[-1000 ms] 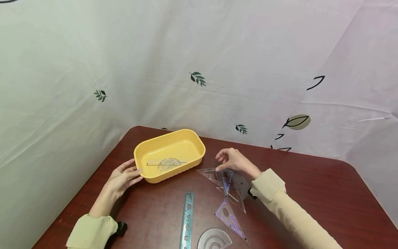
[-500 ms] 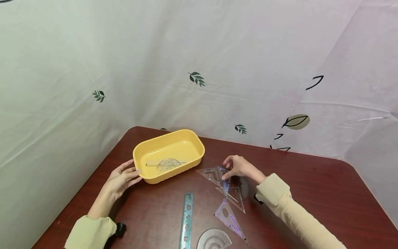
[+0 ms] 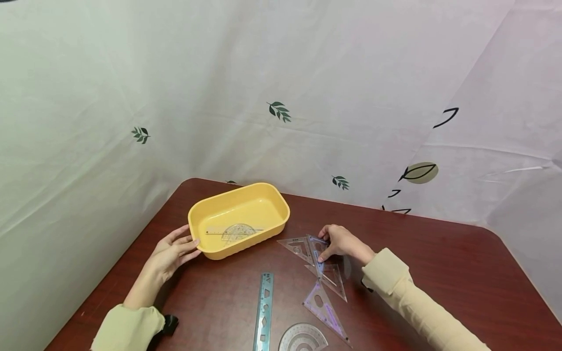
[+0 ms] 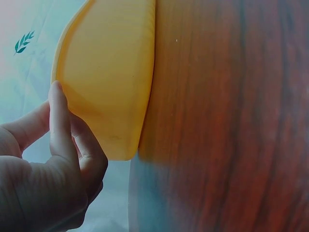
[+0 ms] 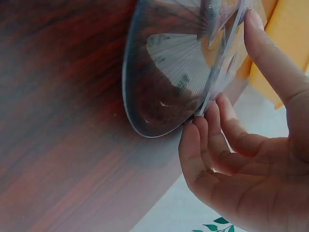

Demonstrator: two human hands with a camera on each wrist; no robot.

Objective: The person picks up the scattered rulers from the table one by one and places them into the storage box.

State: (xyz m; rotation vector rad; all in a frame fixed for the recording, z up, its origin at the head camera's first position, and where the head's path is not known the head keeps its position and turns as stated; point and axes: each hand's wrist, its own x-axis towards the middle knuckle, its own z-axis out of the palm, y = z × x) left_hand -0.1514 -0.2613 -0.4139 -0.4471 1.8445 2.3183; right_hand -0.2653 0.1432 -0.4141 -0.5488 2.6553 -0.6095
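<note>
The yellow tray point(image 3: 246, 243) stands at the back left of the table. Its left end is gripped by my left hand point(image 3: 170, 253), with the thumb on the rim in the left wrist view. Inside the tray lie a clear ruler point(image 3: 214, 232) and a clear protractor point(image 3: 238, 231). My right hand point(image 3: 345, 245) pinches a blue-marked set square point(image 3: 317, 248) by its edges, thumb on one side and fingers on the other. Clear set squares point(image 3: 294, 245) lie beside and under it. A round-edged protractor point(image 5: 159, 92) is close to the right fingers, partly hidden in the head view.
A blue-green stencil ruler point(image 3: 264, 312) lies at the front middle of the brown table point(image 3: 448, 282). Right of it are a protractor point(image 3: 303, 336) and a purple-marked set square point(image 3: 324, 308). White cloth point(image 3: 210, 87) hangs behind the table.
My right hand has come down and slightly right onto the blue-marked set square and now pinches its edges. The left hand has stayed on the tray.
</note>
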